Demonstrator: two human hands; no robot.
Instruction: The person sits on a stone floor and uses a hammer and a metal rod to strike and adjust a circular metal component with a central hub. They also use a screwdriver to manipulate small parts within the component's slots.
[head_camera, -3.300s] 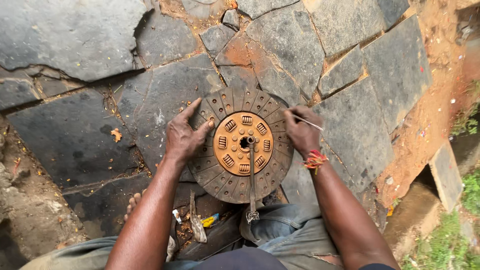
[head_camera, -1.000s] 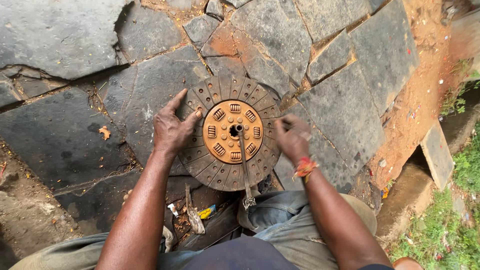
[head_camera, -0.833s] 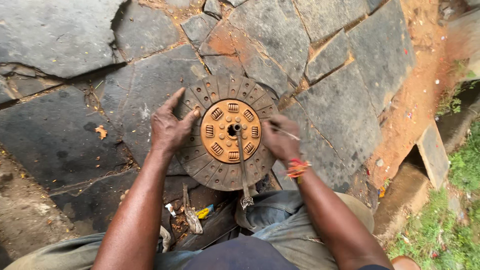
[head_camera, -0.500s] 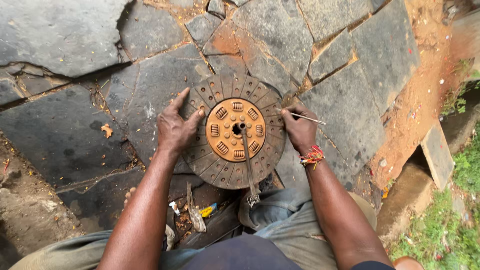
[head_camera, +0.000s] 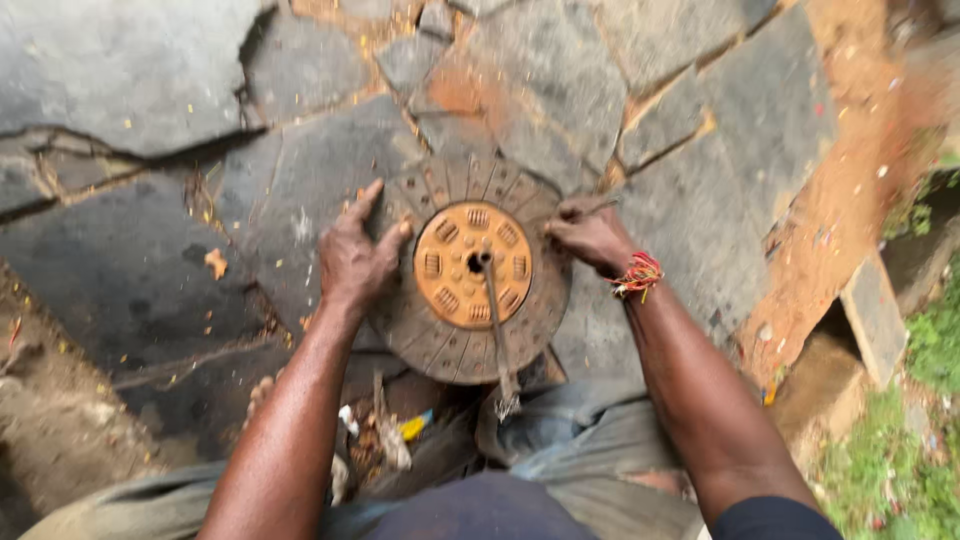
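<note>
While viewed from above, cracked grey stone slabs (head_camera: 130, 270) are seen at far left w/ dirt below. Next, the left hand (head_camera: 352, 262) is laid flat, fingers spread, palm pressed on the left rim of a round clutch disc (head_camera: 470, 270); nothing is clasped by it. The disc is set on the stone approx. centre frame, its rusty orange hub (head_camera: 445, 268) crossed by a thin metal rod (head_camera: 496, 330) pointing toward the person's lap. On the disc's right edge the right hand (head_camera: 590, 235) is curled closed round a thin stick-like tool (head_camera: 598, 208); a red thread band (head_camera: 640, 275) is worn at the wrist. Orange soil (head_camera: 850, 190) is seen at right.
</note>
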